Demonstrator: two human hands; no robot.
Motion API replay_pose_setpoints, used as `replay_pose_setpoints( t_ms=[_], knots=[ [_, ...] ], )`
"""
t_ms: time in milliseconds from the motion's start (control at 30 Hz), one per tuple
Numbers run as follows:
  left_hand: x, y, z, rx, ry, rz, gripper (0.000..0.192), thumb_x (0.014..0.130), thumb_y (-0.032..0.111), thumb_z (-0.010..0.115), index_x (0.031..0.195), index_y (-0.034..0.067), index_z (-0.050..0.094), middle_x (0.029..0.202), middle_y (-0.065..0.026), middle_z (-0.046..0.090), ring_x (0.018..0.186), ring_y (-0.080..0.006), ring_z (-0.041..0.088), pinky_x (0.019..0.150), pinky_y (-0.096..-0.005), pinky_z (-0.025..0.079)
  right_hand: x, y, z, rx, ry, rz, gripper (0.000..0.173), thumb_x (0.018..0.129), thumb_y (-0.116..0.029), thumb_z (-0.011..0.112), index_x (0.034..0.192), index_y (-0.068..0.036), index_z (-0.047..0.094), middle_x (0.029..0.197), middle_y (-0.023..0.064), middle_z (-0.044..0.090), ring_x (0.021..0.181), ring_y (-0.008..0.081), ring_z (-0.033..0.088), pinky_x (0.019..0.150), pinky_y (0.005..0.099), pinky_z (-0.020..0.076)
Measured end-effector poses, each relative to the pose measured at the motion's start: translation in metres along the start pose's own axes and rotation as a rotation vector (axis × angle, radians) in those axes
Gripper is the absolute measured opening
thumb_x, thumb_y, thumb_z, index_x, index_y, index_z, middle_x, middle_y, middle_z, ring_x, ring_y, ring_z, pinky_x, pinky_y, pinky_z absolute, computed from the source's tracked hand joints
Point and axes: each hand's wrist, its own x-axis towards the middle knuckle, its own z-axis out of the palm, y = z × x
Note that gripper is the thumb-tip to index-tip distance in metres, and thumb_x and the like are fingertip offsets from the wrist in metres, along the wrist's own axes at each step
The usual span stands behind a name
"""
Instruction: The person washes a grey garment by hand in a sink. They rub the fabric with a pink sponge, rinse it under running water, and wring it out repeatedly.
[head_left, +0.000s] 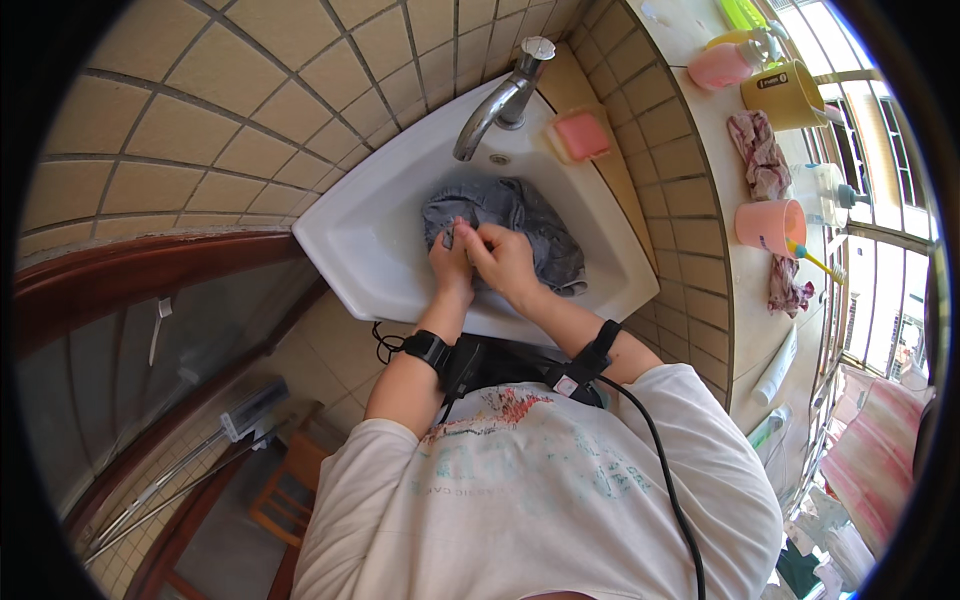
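Note:
A wet grey cloth garment (551, 240) lies bunched in the white corner washbasin (352, 240), with some water around it. Over its near left part my left hand (452, 262) and my right hand (504, 259) are together, fingers touching. A small fold of the grey garment shows between the fingers of my left hand. My right hand is curled against it, and what lies inside its fingers is hidden. Beyond the hands, the chrome faucet (487, 112) reaches over the basin, and no stream shows from its spout.
Pink soap (583, 136) sits in a dish on the basin's right rim. Along the tiled ledge at right stand pump bottles (724, 66), a yellow cup (784, 96), a pink cup (769, 225) with a toothbrush, and crumpled cloths (759, 154). A black cable (660, 457) hangs from my right arm.

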Motion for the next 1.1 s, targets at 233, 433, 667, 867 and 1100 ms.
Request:
replay_pose_setpoints(
  t_ms=[233,433,667,867,1100],
  knots=[
    [0.002,-0.003,0.001,-0.328,0.026,-0.361,0.034,0.093,0.036,0.05,0.096,0.005,0.061,0.094,-0.0029,0.058,0.087,-0.0145,0.054,0.075,-0.0299,0.044,0.017,0.002,0.018,-0.224,0.07,0.045,0.045,0.088,-0.042,0.053,0.06,-0.008,0.065,0.056,0.0141,0.058,0.053,0.0361,0.058,0.051,0.0428,0.0465],
    [0.002,0.002,0.001,-0.525,0.058,-0.47,0.032,0.093,0.03,0.05,0.105,0.003,0.059,0.099,-0.0029,0.059,0.093,-0.0146,0.054,0.084,-0.0296,0.041,0.013,0.002,0.026,-0.272,-0.126,-0.092,0.045,0.088,-0.04,0.051,0.06,-0.009,0.066,0.058,0.017,0.059,0.054,0.0374,0.058,0.053,0.0459,0.0475],
    [0.01,0.013,0.001,-0.295,0.076,-0.467,0.023,0.091,0.03,0.055,0.09,0.008,0.058,0.092,-0.0011,0.057,0.09,-0.0133,0.053,0.079,-0.0282,0.042,0.067,0.036,0.01,-0.215,0.049,0.164,0.049,0.089,-0.043,0.052,0.063,-0.002,0.063,0.062,0.0197,0.06,0.059,0.0399,0.058,0.056,0.0452,0.0471],
    [0.026,0.01,-0.028,-0.182,-0.036,-0.178,0.049,0.075,0.005,0.071,0.118,-0.002,0.048,0.108,-0.0131,0.057,0.099,-0.024,0.056,0.087,-0.0325,0.044,0.052,0.059,-0.011,-0.129,-0.147,-0.126,0.027,0.077,-0.033,0.07,0.075,-0.007,0.063,0.079,0.0103,0.063,0.082,0.0326,0.057,0.072,0.0421,0.0439],
    [0.034,0.006,-0.029,0.474,0.109,-0.111,0.04,0.073,0.003,0.073,0.108,-0.007,0.056,0.104,-0.0175,0.063,0.092,-0.0255,0.061,0.079,-0.035,0.048,0.053,0.074,0.009,-0.535,-0.153,-0.018,0.022,0.072,-0.03,0.072,0.076,-0.01,0.063,0.079,0.0101,0.064,0.08,0.0321,0.06,0.069,0.0433,0.0447]
  ],
)
